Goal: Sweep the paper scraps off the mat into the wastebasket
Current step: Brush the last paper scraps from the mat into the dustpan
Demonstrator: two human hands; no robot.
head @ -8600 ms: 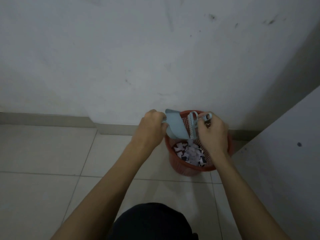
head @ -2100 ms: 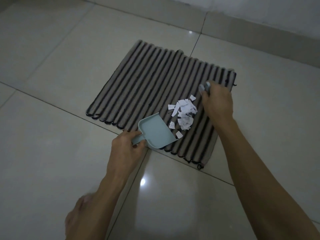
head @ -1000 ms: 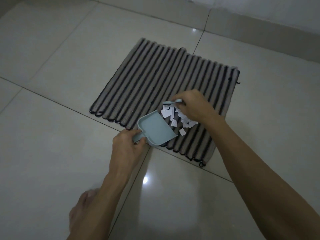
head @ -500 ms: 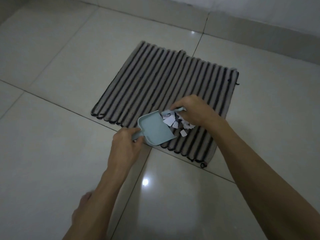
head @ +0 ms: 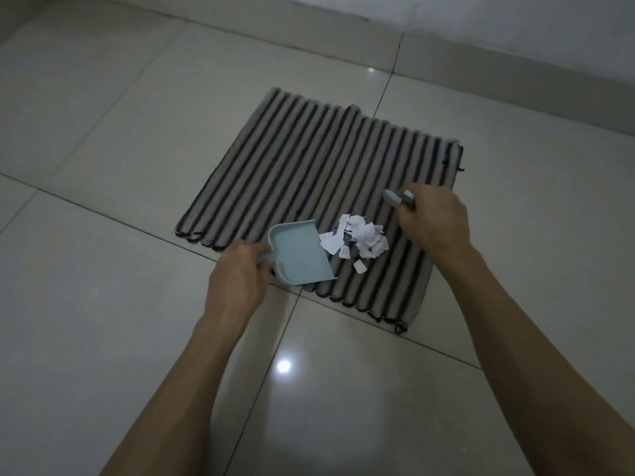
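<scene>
We see the paper scraps [head: 357,242] gathered in a loose white heap on the striped mat [head: 309,173], toward its near right part, with one small piece lying a little apart on the near side of the heap. The nearest scraps lie just at the open lip of a pale blue dustpan [head: 299,254], and the pan itself looks bare inside.

The dustpan rests on the near edge of the mat, its mouth turned toward the heap and its short handle pointing back over the floor tiles. We find the left hand [head: 237,280] wrapped round that handle, its fingers [head: 266,269] curled under it and the thumb on top, so the grip is closed on the dustpan.

On the far right side of the heap, the right hand [head: 434,218] hovers low over the mat, clenched round a small brush [head: 398,197] of which only the pale handle end shows past the knuckles. We cannot make out the bristles, nor whether they touch the mat. The hand stands just beside the scraps, apart from them, so the heap sits between brush and dustpan.

The mat lies flat on the glossy tiled floor [head: 120,321], its dark and light stripes running away from us, with looped fringe along the near edge. Both bare forearms reach in from the bottom of the view. A lamp's reflection shines on the tile between them, and a baseboard [head: 515,91] runs along the far wall.
</scene>
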